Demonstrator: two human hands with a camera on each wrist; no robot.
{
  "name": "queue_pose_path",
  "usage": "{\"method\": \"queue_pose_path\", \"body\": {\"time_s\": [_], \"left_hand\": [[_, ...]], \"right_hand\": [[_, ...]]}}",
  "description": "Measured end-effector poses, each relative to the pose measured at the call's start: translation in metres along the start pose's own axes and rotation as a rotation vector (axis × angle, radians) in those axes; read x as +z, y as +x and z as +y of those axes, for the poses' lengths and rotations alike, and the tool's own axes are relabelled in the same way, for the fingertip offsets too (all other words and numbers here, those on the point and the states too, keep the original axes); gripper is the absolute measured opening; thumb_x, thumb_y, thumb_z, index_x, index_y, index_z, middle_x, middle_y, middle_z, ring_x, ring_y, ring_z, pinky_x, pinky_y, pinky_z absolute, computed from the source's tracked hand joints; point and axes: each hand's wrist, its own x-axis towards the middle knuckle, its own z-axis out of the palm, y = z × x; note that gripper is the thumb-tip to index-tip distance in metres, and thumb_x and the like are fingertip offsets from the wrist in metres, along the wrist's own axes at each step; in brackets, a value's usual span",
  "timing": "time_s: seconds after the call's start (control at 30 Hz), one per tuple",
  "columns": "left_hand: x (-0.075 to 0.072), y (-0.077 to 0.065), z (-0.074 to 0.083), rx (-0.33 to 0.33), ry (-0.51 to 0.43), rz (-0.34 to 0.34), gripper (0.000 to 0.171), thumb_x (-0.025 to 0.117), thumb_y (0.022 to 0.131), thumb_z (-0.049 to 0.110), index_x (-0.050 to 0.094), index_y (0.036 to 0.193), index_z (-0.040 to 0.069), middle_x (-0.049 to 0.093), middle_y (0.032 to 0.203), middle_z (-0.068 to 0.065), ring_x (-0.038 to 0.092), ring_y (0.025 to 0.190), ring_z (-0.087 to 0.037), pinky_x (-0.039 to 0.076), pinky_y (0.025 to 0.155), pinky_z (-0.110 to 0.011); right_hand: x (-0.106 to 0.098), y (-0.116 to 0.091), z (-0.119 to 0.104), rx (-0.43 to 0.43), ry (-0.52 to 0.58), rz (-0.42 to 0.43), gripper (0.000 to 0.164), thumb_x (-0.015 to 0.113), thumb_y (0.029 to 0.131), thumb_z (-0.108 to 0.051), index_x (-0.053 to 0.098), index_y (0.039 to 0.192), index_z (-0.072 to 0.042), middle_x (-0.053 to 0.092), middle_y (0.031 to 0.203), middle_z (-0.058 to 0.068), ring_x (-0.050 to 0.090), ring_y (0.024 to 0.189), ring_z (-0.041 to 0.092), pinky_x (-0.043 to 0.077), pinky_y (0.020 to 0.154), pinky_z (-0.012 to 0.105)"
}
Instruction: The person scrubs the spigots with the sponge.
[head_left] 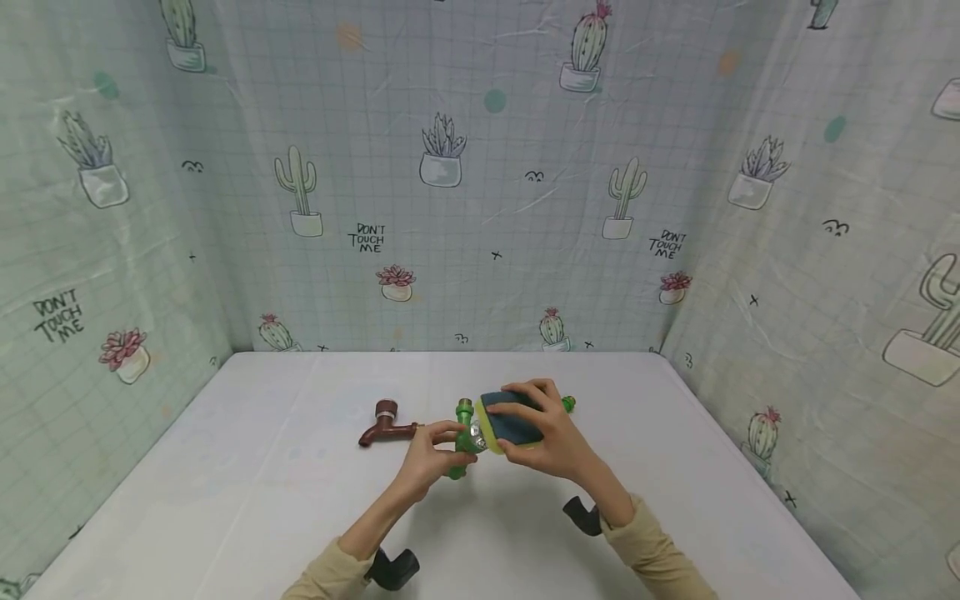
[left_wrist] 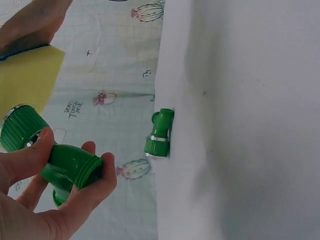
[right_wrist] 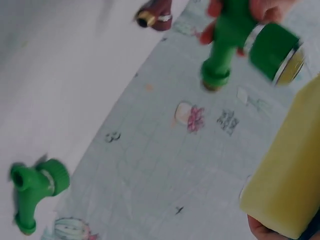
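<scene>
A green plastic tap [head_left: 465, 412] is raised above the table in my left hand [head_left: 435, 454], with thumb and fingers gripping its body. Its ribbed green knob [left_wrist: 21, 127] points toward the sponge. My right hand [head_left: 551, 437] holds a sponge [head_left: 512, 419], yellow on one side and dark blue on the other, fingers spread over the dark side. The yellow face is turned to the tap and sits close beside its knob in the head view. In the right wrist view a gap shows between the knob and the sponge [right_wrist: 287, 165].
A brown tap [head_left: 386, 427] lies on the white table [head_left: 225, 483], beyond my left hand. Another green tap [right_wrist: 37, 187] lies on the table, mostly hidden behind my right hand in the head view. Cactus-print cloth [head_left: 480, 233] walls the back and sides.
</scene>
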Motion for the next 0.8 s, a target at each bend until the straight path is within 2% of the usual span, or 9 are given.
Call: {"method": "queue_pose_path", "body": {"time_s": [0.13,0.27,0.4,0.5,0.6,0.73,0.8], "left_hand": [[0.001,0.000,-0.002,-0.015,-0.025,-0.020,0.044,0.069,0.073,0.000,0.054,0.114,-0.005,0.053,0.112,-0.030,0.066,0.079,-0.025,0.056,0.064,-0.038],[0.002,-0.001,-0.004,-0.022,-0.042,-0.028,0.043,0.068,0.073,0.001,0.055,0.114,-0.004,0.054,0.112,-0.029,0.065,0.079,-0.022,0.056,0.065,-0.037],[0.001,-0.003,-0.004,-0.030,-0.090,-0.063,0.042,0.065,0.076,-0.001,0.053,0.116,-0.005,0.055,0.111,-0.027,0.066,0.081,-0.025,0.056,0.068,-0.039],[-0.003,-0.003,0.002,-0.040,-0.131,-0.093,0.043,0.063,0.078,-0.002,0.050,0.118,-0.006,0.054,0.111,-0.025,0.066,0.086,-0.028,0.055,0.070,-0.042],[-0.009,0.000,0.006,-0.052,-0.151,-0.108,0.045,0.061,0.080,-0.001,0.046,0.122,-0.006,0.051,0.113,-0.025,0.064,0.087,-0.025,0.055,0.072,-0.043],[-0.016,0.004,0.005,-0.076,-0.165,-0.124,0.049,0.060,0.082,0.002,0.041,0.127,-0.006,0.042,0.119,-0.028,0.060,0.086,-0.015,0.054,0.075,-0.042],[-0.019,0.006,0.004,-0.078,-0.151,-0.134,0.049,0.059,0.084,0.004,0.040,0.128,-0.006,0.039,0.120,-0.029,0.060,0.087,-0.015,0.054,0.076,-0.042]], "right_hand": [[0.006,0.001,-0.003,-0.065,-0.028,-0.009,0.034,0.057,0.082,-0.042,0.060,0.113,-0.026,0.051,0.120,0.008,0.037,0.104,0.021,0.045,0.077,0.038],[0.009,-0.004,0.003,-0.060,-0.063,0.018,0.034,0.054,0.083,-0.044,0.061,0.111,-0.025,0.052,0.117,0.009,0.038,0.102,0.022,0.045,0.076,0.040],[0.010,-0.011,0.013,-0.069,-0.175,0.035,0.033,0.055,0.081,-0.046,0.063,0.107,-0.027,0.053,0.115,0.010,0.040,0.100,0.025,0.042,0.074,0.042],[0.010,-0.017,0.021,-0.072,-0.269,0.041,0.034,0.054,0.080,-0.048,0.063,0.106,-0.027,0.054,0.114,0.011,0.040,0.100,0.027,0.039,0.074,0.045],[0.008,-0.020,0.026,-0.090,-0.331,0.052,0.036,0.052,0.081,-0.049,0.063,0.107,-0.027,0.055,0.114,0.012,0.041,0.101,0.030,0.036,0.077,0.050],[0.004,-0.022,0.028,-0.110,-0.376,0.059,0.038,0.049,0.083,-0.051,0.063,0.108,-0.026,0.055,0.112,0.013,0.043,0.100,0.031,0.033,0.082,0.052],[0.002,-0.024,0.029,-0.101,-0.383,0.056,0.039,0.048,0.083,-0.052,0.063,0.108,-0.027,0.056,0.112,0.013,0.044,0.100,0.030,0.034,0.082,0.052]]}}
